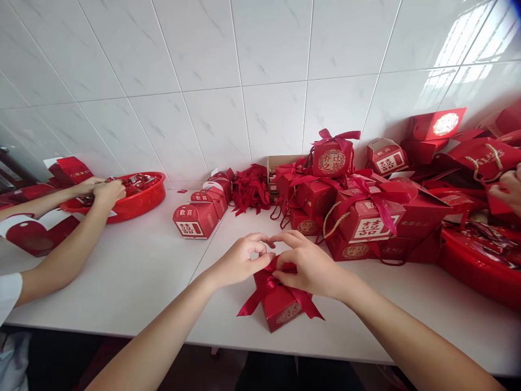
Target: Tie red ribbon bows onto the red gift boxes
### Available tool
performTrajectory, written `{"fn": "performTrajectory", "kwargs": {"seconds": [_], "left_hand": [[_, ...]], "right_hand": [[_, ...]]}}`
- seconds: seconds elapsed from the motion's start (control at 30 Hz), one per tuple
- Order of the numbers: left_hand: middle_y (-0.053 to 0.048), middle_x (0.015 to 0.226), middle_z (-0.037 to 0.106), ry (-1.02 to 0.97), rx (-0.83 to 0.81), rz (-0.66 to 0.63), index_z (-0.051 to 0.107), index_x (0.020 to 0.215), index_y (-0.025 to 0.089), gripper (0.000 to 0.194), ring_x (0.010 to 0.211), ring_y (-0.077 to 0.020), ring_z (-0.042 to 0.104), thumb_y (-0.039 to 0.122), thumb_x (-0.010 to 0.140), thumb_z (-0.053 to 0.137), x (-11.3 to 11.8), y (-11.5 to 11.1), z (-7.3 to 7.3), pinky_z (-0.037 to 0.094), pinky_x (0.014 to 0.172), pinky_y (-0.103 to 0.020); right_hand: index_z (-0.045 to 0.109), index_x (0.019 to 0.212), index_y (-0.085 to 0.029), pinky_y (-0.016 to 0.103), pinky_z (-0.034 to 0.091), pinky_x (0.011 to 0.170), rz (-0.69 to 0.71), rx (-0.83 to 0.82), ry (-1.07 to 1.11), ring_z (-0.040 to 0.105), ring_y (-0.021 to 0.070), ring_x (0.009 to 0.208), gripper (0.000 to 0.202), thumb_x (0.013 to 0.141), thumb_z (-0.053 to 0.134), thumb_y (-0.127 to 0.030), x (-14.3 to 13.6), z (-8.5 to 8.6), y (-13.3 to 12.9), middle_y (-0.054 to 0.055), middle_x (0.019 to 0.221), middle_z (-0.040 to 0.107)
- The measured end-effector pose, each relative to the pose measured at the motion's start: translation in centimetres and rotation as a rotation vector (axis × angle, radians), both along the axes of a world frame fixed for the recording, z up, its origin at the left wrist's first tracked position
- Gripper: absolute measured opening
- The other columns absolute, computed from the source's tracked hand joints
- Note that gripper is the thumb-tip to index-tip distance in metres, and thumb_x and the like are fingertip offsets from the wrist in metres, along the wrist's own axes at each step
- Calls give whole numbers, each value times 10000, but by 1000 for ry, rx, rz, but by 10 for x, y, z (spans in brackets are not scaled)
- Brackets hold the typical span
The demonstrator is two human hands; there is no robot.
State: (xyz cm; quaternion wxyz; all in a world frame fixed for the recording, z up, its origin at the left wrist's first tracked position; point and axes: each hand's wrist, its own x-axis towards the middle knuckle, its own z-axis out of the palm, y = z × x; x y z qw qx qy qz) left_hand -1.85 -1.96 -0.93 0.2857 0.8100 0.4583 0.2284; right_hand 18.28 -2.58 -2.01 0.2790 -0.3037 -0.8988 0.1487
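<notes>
A small red gift box (280,305) with a gold round pattern on its near side sits at the front of the white table. A shiny red ribbon (253,300) is tied on its top, with tails spreading to the left and right. My left hand (243,259) is at the box's far left, thumb and fingers closed on the ribbon. My right hand (304,263) is over the top, its fingers closed on the ribbon beside the knot. The fingers partly hide the bow's loops.
Several red boxes (191,220) stand in a row ahead, beside loose ribbons (251,187). Finished boxes with bows (370,214) pile up at right, near a red basin (472,271). Another person's hands (108,190) work over a red basin (150,202) at left; another hand (508,190) shows at right.
</notes>
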Motion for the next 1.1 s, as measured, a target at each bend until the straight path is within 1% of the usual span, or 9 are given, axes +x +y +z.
{"fn": "performTrajectory", "kwargs": {"seconds": [0.23,0.33,0.43,0.53,0.63,0.73,0.8,0.93,1.1], "left_hand": [[-59,1212,607,-75,-3,58,668,627,201,337,1155,-260,564,388,865,518,0,-3,-15,445,989,-365],[-60,1183,643,-246,-48,105,704,931,228,270,1155,-249,577,418,875,520,-2,-11,-16,462,990,-362],[-72,1141,670,-424,-63,253,574,1198,242,387,1154,-239,585,449,875,525,-13,-17,-24,442,1018,-384],[-84,1110,668,-450,-39,430,563,1142,223,392,1148,-248,584,488,853,539,-33,-20,-44,425,1029,-400],[-105,1125,654,-437,-51,552,563,1064,204,394,1145,-271,585,521,831,544,-53,-20,-75,433,1013,-422],[-105,1121,650,-354,-62,537,548,1081,210,378,1133,-276,591,494,831,546,-65,-22,-100,455,984,-431],[-100,1166,628,-252,-28,488,534,1119,224,350,1161,-271,569,434,839,545,-66,-25,-108,466,967,-425],[-106,1230,579,-78,54,465,516,1159,220,349,1186,-268,540,353,836,522,-60,-32,-106,453,976,-427],[-84,1279,542,-13,-15,460,494,1174,241,320,1210,-252,513,320,866,462,-58,-37,-96,464,947,-402]], "right_hand": [[665,654,-187,397,487,911,-18,-36,-26,520,255,1149,140,794,668,-194,0,-3,0,82,1212,597],[670,714,-187,406,484,912,-50,-66,-8,540,254,1128,109,810,663,-237,3,-4,-4,99,1213,597],[691,817,-201,423,477,926,-73,-108,24,546,259,1130,117,819,671,-316,7,-6,-9,100,1247,584],[716,850,-222,419,480,921,-99,-155,51,570,250,1103,91,832,658,-289,8,-6,-12,86,1247,589],[724,781,-211,410,479,923,-129,-197,71,588,245,1084,84,827,654,-209,6,-6,-12,87,1211,609],[708,749,-194,387,483,919,-123,-216,96,594,234,1080,113,822,641,-141,4,-6,-11,88,1176,623],[699,750,-188,377,488,917,-119,-224,114,595,229,1085,118,827,631,-130,6,-2,-9,90,1163,627],[701,759,-184,366,501,922,-135,-195,165,615,213,1065,121,845,619,-163,22,30,-6,87,1181,620],[732,771,-207,400,530,884,-298,45,249,651,222,981,92,807,687,-279,66,111,9,49,1026,688]]}}
